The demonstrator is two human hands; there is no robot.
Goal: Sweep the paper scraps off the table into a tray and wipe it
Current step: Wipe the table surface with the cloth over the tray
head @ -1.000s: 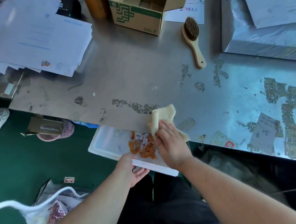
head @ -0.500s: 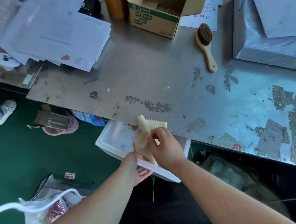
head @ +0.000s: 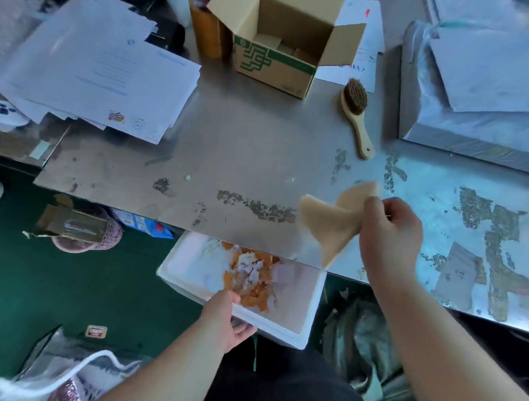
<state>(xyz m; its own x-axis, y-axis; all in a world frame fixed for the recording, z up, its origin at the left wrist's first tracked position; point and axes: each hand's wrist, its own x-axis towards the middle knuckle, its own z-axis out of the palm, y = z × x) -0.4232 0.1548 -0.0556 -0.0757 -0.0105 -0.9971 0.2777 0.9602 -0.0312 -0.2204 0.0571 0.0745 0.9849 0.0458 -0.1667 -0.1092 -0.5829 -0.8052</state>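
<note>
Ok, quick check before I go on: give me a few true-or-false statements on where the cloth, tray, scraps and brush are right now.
1. The right hand has the cloth in its grip. True.
2. The tray sits on top of the table. False: the left hand holds it by its near rim, below the table's front edge.
3. Orange and white scraps lie in the tray. True.
4. The left hand holds the brush. False: the brush lies untouched on the table, beside the cardboard box.
5. The cardboard box is closed. False: its flaps stand open.
</note>
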